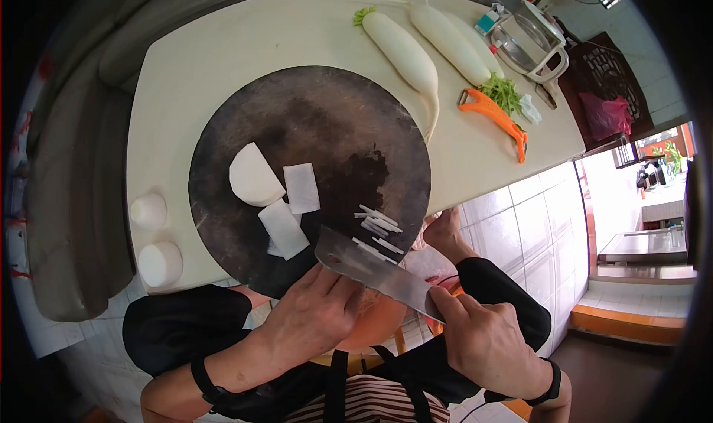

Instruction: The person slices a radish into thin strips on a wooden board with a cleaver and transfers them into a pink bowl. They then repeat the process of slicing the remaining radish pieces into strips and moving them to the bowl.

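Observation:
My right hand (490,343) is closed round the handle of a wide-bladed kitchen knife (371,268), its blade reaching left over the near edge of a round dark chopping board (312,100). Against the blade's near side, toward its tip, are the curled fingers of my left hand (313,311); whatever they pinch is hidden. Thin white radish strips (381,219) lie just beyond the blade. Left of them are flat radish slices, one upright slice (301,188) and a tilted slice (284,228) overlapping others. A thick half-round radish chunk (255,176) rests beside these.
Two radish pieces, one (149,210) behind another (160,264), stand at the table's left edge. Whole radishes (401,51), an orange peeler (493,117), green trimmings (502,93) and a glass jug (523,44) occupy the far right. A grey sofa (70,200) borders the left side.

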`<act>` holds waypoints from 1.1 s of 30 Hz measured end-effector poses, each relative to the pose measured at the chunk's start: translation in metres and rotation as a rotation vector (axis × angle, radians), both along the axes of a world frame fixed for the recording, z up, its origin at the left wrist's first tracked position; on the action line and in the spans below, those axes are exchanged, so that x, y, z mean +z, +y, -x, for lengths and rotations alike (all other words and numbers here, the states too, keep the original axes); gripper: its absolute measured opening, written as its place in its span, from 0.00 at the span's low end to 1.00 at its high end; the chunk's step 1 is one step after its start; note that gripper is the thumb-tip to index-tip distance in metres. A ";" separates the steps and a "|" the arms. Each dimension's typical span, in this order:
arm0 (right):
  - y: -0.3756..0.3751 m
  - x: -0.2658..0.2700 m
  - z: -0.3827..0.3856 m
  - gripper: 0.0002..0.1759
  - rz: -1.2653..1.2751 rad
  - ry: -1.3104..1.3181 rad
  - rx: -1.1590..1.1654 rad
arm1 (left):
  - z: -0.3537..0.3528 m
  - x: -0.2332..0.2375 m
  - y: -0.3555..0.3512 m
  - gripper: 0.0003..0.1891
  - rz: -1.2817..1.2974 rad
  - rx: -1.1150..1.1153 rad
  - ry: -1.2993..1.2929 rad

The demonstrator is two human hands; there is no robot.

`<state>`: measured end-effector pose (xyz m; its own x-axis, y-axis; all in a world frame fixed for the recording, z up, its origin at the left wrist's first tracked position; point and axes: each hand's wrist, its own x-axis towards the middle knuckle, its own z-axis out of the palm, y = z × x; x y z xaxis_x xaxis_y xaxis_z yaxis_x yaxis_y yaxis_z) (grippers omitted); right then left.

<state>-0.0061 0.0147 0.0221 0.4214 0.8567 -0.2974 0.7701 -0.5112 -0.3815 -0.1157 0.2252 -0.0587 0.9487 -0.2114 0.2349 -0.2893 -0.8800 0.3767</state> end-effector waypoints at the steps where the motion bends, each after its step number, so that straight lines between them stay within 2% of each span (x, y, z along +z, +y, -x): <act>1: 0.000 -0.002 -0.001 0.27 0.003 -0.008 0.013 | 0.000 0.000 0.000 0.12 -0.010 0.000 -0.004; 6: 0.004 -0.006 -0.003 0.27 0.025 0.019 0.019 | 0.000 0.000 0.001 0.11 -0.025 -0.006 0.003; 8: 0.012 -0.012 -0.005 0.26 -0.040 0.029 0.034 | 0.001 -0.002 0.000 0.11 -0.032 -0.013 -0.015; 9: 0.016 -0.012 -0.004 0.26 -0.041 0.027 0.028 | 0.003 -0.005 -0.001 0.14 -0.009 0.000 0.002; 12: 0.020 -0.014 -0.001 0.20 -0.029 -0.052 -0.028 | 0.002 -0.009 -0.003 0.17 -0.011 0.026 -0.016; 14: 0.013 -0.020 -0.004 0.22 -0.139 0.034 -0.068 | 0.002 -0.009 -0.003 0.18 -0.026 0.048 -0.053; 17: 0.005 -0.016 -0.007 0.27 -0.128 0.032 -0.005 | 0.003 -0.009 -0.001 0.20 -0.073 0.020 -0.030; 21: 0.001 -0.007 -0.006 0.28 -0.123 0.038 0.001 | 0.002 -0.004 -0.001 0.20 0.018 0.011 0.021; 27: -0.002 0.000 -0.003 0.28 0.035 0.048 -0.001 | 0.002 -0.003 0.001 0.18 -0.020 -0.017 0.023; 33: 0.014 -0.007 -0.002 0.19 0.006 -0.004 0.047 | 0.004 -0.003 -0.001 0.15 0.017 -0.001 0.033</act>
